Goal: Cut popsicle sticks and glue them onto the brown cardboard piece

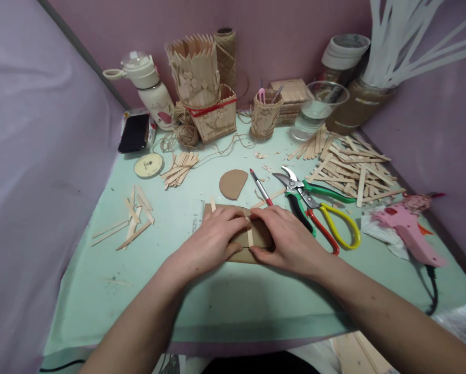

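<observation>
Near the table's front, my left hand (221,234) and my right hand (285,236) meet over a piece of brown cardboard (262,236). A narrow wooden craft stick (250,237) lies across it between my fingertips. My hands are closed, with thumbs on the near edge and fingers on the far side of the cardboard. Under it lies more cardboard (242,255), mostly covered by my hands. Another stick (213,204) and a clear ruler (197,214) poke out beyond my left hand. A rounded cardboard cutout (233,184) lies just behind.
Pruning shears (295,184), pliers with red and yellow handles (344,228) and a pen (261,186) lie right of centre. A pink glue gun (408,228) rests far right, near piled craft sticks (351,166). A water cup (314,114), bottle (150,93) and stick-covered containers (196,72) line the back.
</observation>
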The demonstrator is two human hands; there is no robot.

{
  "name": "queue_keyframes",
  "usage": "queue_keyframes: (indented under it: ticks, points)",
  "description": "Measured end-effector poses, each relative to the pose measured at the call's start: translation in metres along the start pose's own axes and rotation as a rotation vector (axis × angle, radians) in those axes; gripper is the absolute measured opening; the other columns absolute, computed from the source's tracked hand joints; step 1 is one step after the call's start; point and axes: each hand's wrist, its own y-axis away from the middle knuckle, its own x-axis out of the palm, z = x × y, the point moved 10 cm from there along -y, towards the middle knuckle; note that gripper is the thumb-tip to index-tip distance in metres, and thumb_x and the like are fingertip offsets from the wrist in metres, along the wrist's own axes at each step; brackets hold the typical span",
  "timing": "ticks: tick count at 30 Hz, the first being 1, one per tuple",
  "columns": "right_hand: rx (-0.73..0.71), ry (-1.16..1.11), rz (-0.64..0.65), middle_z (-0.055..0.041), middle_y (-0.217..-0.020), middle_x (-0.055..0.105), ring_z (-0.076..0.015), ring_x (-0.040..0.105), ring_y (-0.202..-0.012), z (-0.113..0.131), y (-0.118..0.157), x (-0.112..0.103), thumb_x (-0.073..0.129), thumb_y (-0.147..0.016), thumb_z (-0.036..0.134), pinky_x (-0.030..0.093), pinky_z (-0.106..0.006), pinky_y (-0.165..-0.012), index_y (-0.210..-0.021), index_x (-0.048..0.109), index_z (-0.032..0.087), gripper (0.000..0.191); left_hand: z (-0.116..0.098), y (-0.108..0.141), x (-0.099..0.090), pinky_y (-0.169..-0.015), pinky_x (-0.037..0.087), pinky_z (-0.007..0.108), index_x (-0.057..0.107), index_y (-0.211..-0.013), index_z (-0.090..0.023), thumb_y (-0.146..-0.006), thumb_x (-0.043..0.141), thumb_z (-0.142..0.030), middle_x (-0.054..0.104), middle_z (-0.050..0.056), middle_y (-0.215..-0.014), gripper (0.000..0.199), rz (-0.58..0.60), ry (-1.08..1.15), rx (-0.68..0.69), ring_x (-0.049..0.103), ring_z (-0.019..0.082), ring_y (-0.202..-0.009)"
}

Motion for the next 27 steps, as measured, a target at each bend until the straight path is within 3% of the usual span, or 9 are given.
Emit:
queue_keyframes:
  ticks: [7,27]
  points:
    - [-0.017,-0.024,0.008,-0.0113,-0.119,0.062,-0.0301,0.055,-0.112,0.0023,-0.0001,0.0021,0.067,-0.076,0.023,0.047,-0.047,-0.094,-0.127,0.043,0.02,0.056,-0.001,-0.0006,0.0003,-0.102,0.037,0.048,0.06,-0.115,-0.024,-0.083,0.061,-0.013,0.056,0.007,-0.127,0.034,0.008,0.007,-0.004,0.048,0.028,-0.119]
    - [0.013,0.007,-0.003,-0.013,-0.119,0.061,-0.0322,0.055,-0.112,-0.0037,0.0009,0.0054,0.067,-0.076,0.026,0.046,-0.051,-0.094,-0.129,0.043,0.021,0.058,0.0005,-0.0007,0.0019,-0.103,0.039,0.047,0.059,-0.117,-0.023,-0.082,0.063,-0.013,0.056,0.008,-0.128,0.036,0.01,0.01,-0.007,0.048,0.028,-0.122]
